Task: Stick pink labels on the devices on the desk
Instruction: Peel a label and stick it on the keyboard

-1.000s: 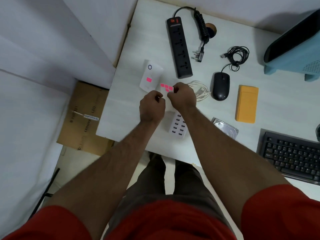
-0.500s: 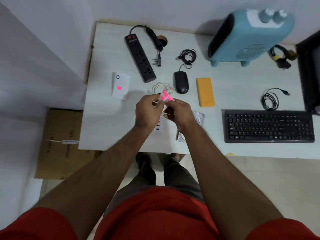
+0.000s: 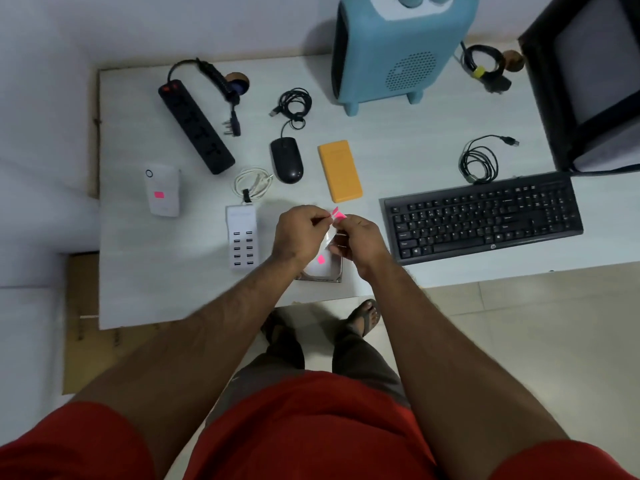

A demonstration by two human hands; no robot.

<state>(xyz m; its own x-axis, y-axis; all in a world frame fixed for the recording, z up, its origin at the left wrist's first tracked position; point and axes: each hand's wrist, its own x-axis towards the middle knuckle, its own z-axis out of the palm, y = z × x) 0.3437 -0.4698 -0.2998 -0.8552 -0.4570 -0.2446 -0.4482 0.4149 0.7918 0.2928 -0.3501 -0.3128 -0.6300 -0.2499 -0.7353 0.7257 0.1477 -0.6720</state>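
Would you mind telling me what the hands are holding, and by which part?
Both hands pinch a label sheet between fingertips, gripping below its pink labels; the exact grip is hidden.

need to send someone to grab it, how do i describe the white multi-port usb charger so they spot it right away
Start at the black power strip lying diagonally at the desk's far left and come toward the near edge, past the coiled white cable. The white USB charger lies just below that coil, left of the person's left hand. Only it has two columns of dark ports, and no pink label shows on it.
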